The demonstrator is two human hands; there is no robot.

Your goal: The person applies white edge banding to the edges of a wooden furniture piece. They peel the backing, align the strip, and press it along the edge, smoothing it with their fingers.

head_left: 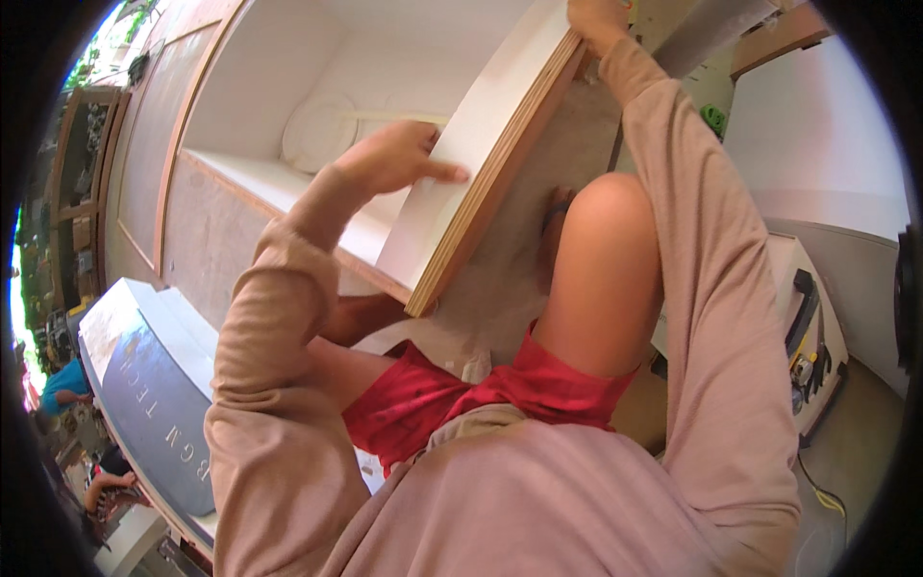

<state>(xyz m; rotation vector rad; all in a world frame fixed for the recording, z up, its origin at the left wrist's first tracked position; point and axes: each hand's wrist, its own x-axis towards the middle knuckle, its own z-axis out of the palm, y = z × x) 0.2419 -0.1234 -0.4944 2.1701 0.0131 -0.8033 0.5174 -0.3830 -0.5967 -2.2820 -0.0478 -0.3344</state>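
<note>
- White-faced plywood panel (481, 144), with a bare layered wood edge, stands tilted as the side wall of an open white cabinet (288, 58) lying on the floor (500, 279).
- Left hand (394, 154) lies on the panel's white inner face, fingers stretched out and flat against it, thumb spread; it presses rather than clasps.
- Right hand (596, 19) is at the panel's far upper end, near the top edge of the view, fingers curled over the board's edge; how tightly it holds cannot be told, since part of the hand is cut off.
- Both arms wear a pale pink long-sleeved top; the person crouches in red shorts (481, 394), with the right knee (611, 207) raised just beside the panel's wood edge.
- The panel's near corner meets the cabinet's lower front rail, close to the person's left thigh.
- A white pillow-like bundle (317, 130) lies inside the cabinet, against its back.
- A white power tool with a black handle (808, 337) sits on the floor to the right, well apart from the hands.
</note>
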